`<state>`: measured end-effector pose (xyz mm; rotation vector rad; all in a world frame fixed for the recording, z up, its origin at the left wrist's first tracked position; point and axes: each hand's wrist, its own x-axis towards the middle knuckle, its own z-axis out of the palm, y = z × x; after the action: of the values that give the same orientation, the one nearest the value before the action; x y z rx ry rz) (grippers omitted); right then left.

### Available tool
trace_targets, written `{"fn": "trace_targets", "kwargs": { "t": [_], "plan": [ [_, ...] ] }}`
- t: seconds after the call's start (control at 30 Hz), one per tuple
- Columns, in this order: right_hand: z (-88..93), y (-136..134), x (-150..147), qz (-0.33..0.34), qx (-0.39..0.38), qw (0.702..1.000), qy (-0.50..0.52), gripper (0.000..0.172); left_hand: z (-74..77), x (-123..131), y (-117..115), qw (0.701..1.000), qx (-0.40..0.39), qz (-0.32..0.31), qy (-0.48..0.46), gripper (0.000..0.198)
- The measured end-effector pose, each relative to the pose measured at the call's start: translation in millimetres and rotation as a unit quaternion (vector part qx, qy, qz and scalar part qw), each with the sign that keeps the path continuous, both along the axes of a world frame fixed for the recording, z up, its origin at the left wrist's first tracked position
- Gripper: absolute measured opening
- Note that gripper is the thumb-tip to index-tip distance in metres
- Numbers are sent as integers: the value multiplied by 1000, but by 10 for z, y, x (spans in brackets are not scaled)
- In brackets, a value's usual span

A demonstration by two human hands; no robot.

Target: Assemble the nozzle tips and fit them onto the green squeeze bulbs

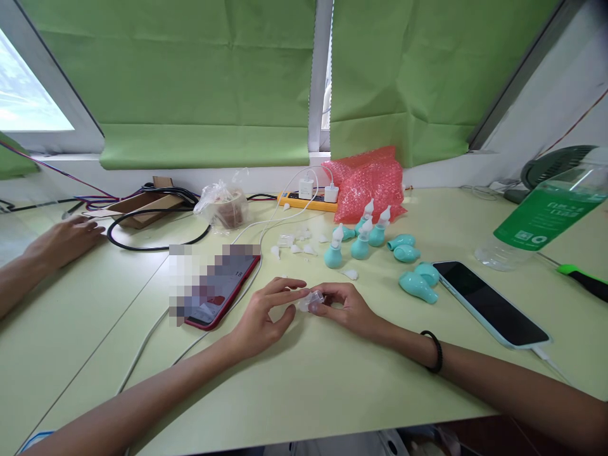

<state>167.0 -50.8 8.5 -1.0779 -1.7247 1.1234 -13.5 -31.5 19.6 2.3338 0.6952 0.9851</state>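
Near the front of the pale tabletop (332,392), the right hand (342,308) pinches a small clear plastic piece (311,301) between thumb and fingers. The left hand (266,320) meets it from the other side, index fingertip at its edge and thumb standing apart; whether this hand grips or merely steadies it, I cannot tell. The piece sits between the two hands, just above the table.

It looks very light and fairly stiff — thin-walled, smooth, probably slippery under damp fingers and liable to crack if squeezed hard. A light pinch on opposite sides of its wall seems the safest hold; its exact shape is hidden by the fingers.

Just beyond lie loose teal squeeze bulbs (417,289), likely soft and rubbery, best taken round the fat belly. A translucent nozzle tip (350,274) lies alone on the table, near upright bulbs with nozzles (360,247); those would lift most surely by the bulb, since the narrow tip offers little to grasp.

Farther back, to the left of them, more loose clear pieces (285,240) lie scattered, small enough to call for fingertips. Behind everything rests a red bubble-wrap pouch (368,190) — soft, crinkled and probably light.
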Motion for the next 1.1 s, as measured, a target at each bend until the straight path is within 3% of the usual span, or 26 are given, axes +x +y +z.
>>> {"fn": "trace_targets", "kwargs": {
  "t": [0.83,0.93,1.1],
  "plan": [
    [10,-26,3,-9,-10,1000,16,23,-5,4,-10,999,-52,-15,-8,41],
    [13,-25,1,-8,-3,1000,12,22,31,3,-18,996,-88,-21,-17,38],
    [10,-21,-10,3,31,999,4,25,33,-2,-22,971,-218,-6,-98,27]
  ]
}}
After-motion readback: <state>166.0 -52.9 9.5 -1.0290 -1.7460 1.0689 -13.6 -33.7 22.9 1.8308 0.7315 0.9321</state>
